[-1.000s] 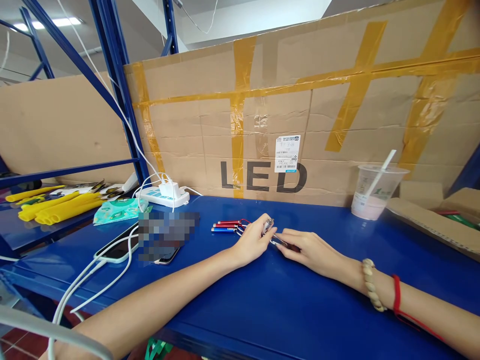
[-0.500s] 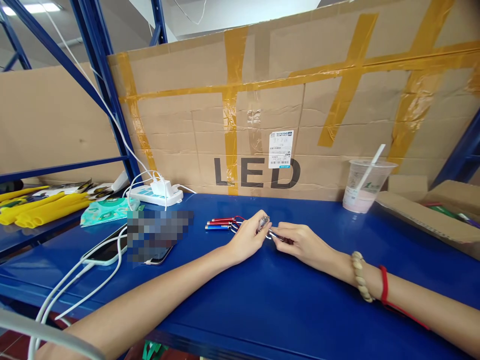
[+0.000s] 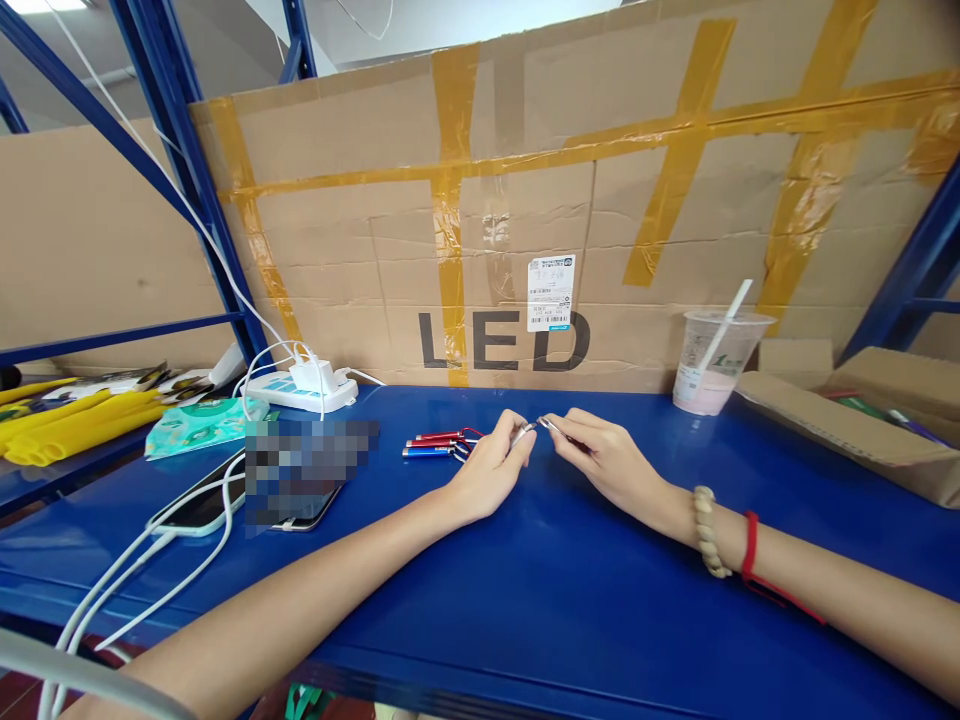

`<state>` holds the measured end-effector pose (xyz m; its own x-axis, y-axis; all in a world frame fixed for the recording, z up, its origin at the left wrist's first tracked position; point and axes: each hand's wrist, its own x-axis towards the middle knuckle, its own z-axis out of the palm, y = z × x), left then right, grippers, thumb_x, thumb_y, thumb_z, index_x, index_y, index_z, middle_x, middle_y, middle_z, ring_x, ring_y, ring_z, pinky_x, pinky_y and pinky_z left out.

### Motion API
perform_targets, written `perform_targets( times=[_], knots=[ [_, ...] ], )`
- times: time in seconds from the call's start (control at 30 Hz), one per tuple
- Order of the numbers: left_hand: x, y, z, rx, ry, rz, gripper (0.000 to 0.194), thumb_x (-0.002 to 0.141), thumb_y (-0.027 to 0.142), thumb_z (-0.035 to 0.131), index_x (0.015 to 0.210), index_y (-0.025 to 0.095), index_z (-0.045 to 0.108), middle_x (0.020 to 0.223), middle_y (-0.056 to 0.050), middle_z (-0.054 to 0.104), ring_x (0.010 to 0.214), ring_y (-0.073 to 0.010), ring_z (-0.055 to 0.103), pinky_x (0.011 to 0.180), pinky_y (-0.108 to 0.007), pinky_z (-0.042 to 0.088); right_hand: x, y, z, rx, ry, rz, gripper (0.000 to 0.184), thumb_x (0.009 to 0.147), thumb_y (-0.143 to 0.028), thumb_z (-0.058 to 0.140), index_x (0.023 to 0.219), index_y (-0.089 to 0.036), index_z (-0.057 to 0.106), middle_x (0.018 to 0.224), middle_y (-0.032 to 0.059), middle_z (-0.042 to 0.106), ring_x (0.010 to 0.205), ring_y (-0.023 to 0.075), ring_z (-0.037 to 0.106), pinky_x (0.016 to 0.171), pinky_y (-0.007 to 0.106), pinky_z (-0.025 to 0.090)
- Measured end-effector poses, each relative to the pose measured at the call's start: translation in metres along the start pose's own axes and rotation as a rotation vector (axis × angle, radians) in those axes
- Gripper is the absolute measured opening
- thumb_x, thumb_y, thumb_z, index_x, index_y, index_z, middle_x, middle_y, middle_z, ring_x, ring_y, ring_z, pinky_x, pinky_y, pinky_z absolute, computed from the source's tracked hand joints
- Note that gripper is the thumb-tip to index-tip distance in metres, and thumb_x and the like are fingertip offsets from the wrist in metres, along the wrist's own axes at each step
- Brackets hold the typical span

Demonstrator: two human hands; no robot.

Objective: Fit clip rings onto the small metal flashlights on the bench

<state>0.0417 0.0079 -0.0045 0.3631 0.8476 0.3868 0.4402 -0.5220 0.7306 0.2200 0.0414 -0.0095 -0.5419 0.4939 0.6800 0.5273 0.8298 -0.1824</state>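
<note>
My left hand [image 3: 491,465] is closed in a pinch on a slim silver cylinder [image 3: 523,432], mostly covered by the fingers. Facing it, my right hand [image 3: 607,460] pinches a small shiny metal piece [image 3: 551,426], whose exact kind I cannot make out. The two held ends come very close at a tiny metal link; whether they are joined is too small to tell. Left of my left hand, small red cylinders [image 3: 435,442] and a blue cylinder [image 3: 427,453] lie side by side on the blue tabletop [image 3: 555,600], with thin cords or rings at their right ends.
A plastic cup [image 3: 716,365] with a straw stands at the right, beside an open cardboard box [image 3: 847,425]. Leftward are a white power strip [image 3: 300,390], a phone [image 3: 199,505] with white cables, a green packet [image 3: 202,425] and yellow items [image 3: 97,425]. Behind rises a large carton [image 3: 337,250].
The silver cylinder has tilted lower in my left hand and shows less. My right hand has risen slightly, fingers pointing more upward. The whole view has shifted a little.
</note>
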Motion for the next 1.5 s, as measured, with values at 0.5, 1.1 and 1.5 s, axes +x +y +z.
perform_targets(
  times=[0.5,1.1,1.5],
  knots=[
    [0.003,-0.01,0.006,0.031,-0.04,0.072,0.015,0.09,0.03,0.036,0.082,0.018,0.039,0.059,0.006,0.045,0.055,-0.009,0.043,0.056,-0.02,0.033,0.0,-0.006,-0.002,-0.501,0.087,-0.258,0.029,0.094,-0.024,0.029,0.103,-0.011,0.054,0.077,0.0061,0.054,0.073,0.0157,0.052,0.056,0.024,0.045],
    [0.001,-0.01,0.01,0.182,0.106,0.028,0.016,0.088,0.032,0.041,0.083,0.018,0.046,0.06,0.003,0.051,0.053,-0.011,0.048,0.051,-0.02,0.03,-0.001,-0.012,0.008,-0.776,-0.098,-0.166,0.026,0.089,-0.008,0.032,0.105,-0.009,0.053,0.087,0.012,0.057,0.078,0.0203,0.051,0.052,0.025,0.045],
    [0.002,-0.006,0.005,0.127,0.082,-0.069,0.021,0.089,0.036,0.036,0.085,0.018,0.045,0.055,0.004,0.048,0.054,-0.0124,0.048,0.058,-0.022,0.036,-0.003,-0.015,0.009,-0.78,-0.035,-0.17,0.028,0.091,-0.012,0.028,0.098,-0.01,0.055,0.079,0.0099,0.057,0.072,0.0183,0.053,0.048,0.025,0.044]
  ],
)
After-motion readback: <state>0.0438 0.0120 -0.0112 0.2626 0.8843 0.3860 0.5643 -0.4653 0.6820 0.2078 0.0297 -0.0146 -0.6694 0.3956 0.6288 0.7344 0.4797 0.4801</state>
